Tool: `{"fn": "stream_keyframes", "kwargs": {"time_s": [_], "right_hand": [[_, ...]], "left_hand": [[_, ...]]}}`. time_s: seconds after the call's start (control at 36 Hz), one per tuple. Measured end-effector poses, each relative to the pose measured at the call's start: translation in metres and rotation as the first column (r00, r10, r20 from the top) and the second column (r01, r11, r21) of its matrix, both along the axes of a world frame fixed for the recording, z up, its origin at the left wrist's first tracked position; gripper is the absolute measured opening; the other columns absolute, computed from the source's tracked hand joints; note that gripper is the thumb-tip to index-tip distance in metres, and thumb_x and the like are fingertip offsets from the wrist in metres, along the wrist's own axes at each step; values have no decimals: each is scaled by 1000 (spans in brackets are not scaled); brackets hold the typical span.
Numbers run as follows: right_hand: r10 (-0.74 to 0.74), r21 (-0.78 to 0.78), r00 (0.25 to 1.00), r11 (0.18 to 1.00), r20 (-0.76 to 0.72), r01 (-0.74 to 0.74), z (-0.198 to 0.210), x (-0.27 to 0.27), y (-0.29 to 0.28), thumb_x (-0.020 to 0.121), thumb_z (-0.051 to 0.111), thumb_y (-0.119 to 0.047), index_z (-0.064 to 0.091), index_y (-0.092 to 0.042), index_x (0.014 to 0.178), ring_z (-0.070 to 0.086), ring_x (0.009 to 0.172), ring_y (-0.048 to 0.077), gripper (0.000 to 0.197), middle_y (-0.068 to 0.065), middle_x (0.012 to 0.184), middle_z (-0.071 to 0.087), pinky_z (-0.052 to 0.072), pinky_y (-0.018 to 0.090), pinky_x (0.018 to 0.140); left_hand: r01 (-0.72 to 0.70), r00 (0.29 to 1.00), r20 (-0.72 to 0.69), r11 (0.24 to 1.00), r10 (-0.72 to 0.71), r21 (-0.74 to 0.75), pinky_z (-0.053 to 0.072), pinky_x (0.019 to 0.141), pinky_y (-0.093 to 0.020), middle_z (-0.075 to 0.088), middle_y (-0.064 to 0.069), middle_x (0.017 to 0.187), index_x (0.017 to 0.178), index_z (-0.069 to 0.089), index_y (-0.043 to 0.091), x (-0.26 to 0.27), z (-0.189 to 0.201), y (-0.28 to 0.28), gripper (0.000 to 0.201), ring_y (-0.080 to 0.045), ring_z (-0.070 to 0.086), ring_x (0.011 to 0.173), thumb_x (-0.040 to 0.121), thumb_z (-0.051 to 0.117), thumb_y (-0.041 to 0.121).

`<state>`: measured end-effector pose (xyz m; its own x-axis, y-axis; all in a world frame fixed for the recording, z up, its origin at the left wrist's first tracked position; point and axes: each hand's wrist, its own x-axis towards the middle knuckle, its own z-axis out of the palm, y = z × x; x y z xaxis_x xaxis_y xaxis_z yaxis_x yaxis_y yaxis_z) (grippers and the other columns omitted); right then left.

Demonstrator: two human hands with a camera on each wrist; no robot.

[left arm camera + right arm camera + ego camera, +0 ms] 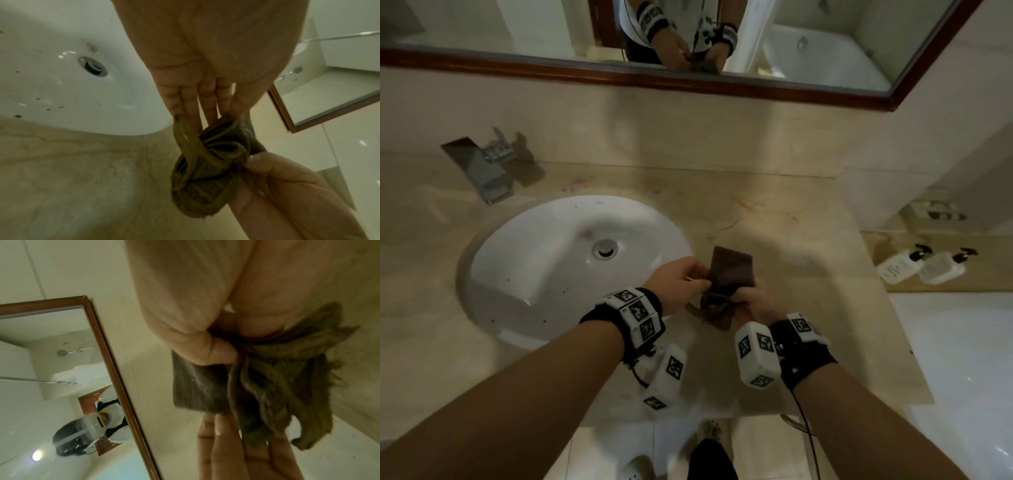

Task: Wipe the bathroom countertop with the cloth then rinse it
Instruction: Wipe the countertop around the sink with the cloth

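- Now both hands hold the brown cloth (726, 277) just above the beige marble desk (808, 240), at about 3 o'clock from the white sink basin (544, 260).
- Left hand (676, 284): fingers nearly straight, their tips pinching the cloth's left edge; in the left wrist view a loose hem loop hangs off the fingertips (185, 112).
- Right hand (753, 303): fingers and thumb curled round the bunched lower part of the cloth, with crumpled folds spilling out below the fist.
- Above the right hand, the cloth's upper part stands up as a flat, folded rectangle; whether any of it touches the desk cannot be told.
- At the basin's 11 o'clock stands a chrome tap (482, 171), and the drain (605, 248) lies near the bowl's middle.
- A wood-framed mirror (688, 78) runs along the wall at 12 o'clock.
- Two white pump bottles (924, 265) lie on a ledge at 3 o'clock, well apart from the cloth.
- Dark specks dot the basin's near wall.
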<state>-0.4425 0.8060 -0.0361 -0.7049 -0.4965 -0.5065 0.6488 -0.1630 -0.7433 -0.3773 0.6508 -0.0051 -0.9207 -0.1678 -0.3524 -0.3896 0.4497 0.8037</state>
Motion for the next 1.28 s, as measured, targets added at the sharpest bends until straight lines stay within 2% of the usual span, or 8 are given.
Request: {"fn": "stream_keyframes", "kwargs": {"time_s": [0.25,0.42,0.58,0.75,0.89,0.94,1.03,1.28], "right_hand": [[182,-32,966,981,-186,-191,12,-29,35,67,49,19,55,-20,116,69,95,21,63,2,102,72,58,38,78],[236,11,932,970,-276,-242,17,-39,49,63,55,10,56,-16,119,66,97,21,62,8,111,66,56,35,82],[144,11,950,989,-278,-147,4,-52,63,60,47,14,68,-22,102,69,87,19,59,3,93,72,56,38,78],[47,-48,956,997,-289,-63,3,-63,77,77,33,28,76,-14,62,67,89,19,62,-1,86,74,57,27,71],[151,-34,987,988,-58,-153,10,-71,83,87,57,-18,69,-15,98,65,84,22,17,6,89,69,52,36,77],[182,-26,981,983,-60,-184,-3,-73,90,69,79,-33,72,-19,99,68,79,22,33,6,88,71,56,33,68],[201,132,970,974,-135,-183,-16,-69,104,68,77,-13,68,-10,109,70,79,24,42,8,92,73,57,32,62],[33,566,849,759,-528,322,11,-107,157,81,67,-4,58,-13,95,61,85,28,19,12,94,64,53,38,75]], "left_hand": [[-34,982,-188,999,34,5,53,83,-50,60,-12,88,88,45,23,-22,1,15,11,-32,60,86,96,47,15],[-72,988,-125,987,90,144,55,78,-57,61,-14,90,81,41,36,-37,-6,30,23,-38,63,87,96,44,20],[38,996,-88,968,-16,248,57,84,-46,60,2,109,93,50,36,-46,-6,38,35,-26,67,94,84,61,4],[22,981,-194,961,33,275,53,81,-32,61,4,88,62,57,19,-59,-5,53,42,-18,61,85,74,51,-21],[23,977,-208,944,48,329,48,67,-13,57,-2,82,55,49,12,-69,-11,67,44,-10,55,74,68,40,-29],[18,973,-222,930,69,367,47,62,-12,54,-5,79,56,47,12,-71,-13,71,47,-8,54,69,68,37,-32],[16,971,-225,911,85,412,50,60,-14,52,-7,79,57,47,12,-76,-19,77,49,-7,55,69,68,34,-34],[147,988,-29,980,-152,-135,40,78,-23,50,5,111,94,63,21,-89,-23,85,11,-14,57,89,90,57,12]]}}
